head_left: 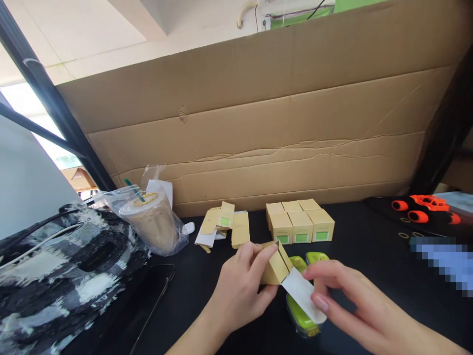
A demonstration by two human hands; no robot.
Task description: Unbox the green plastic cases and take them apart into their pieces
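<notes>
My left hand [244,283] is closed around a small tan cardboard box [276,268], held tilted above the black table. The box's near end stands open, and a long flap [305,296] with a white inner face hangs out toward the right. My right hand [347,301] is beside this flap, thumb and forefinger apart, with the thumb tip at the flap's edge. Beneath lie green items in clear packaging [301,315], partly hidden by the flap and hand. Another green item [317,257] shows just behind my right hand.
Several closed tan boxes [302,231] with green labels stand grouped behind my hands. Flattened cartons [240,229] lie left of them. A bagged iced drink [151,222], a phone [148,301] and patterned fabric [55,271] occupy the left. An orange toy car frame [428,203] sits right.
</notes>
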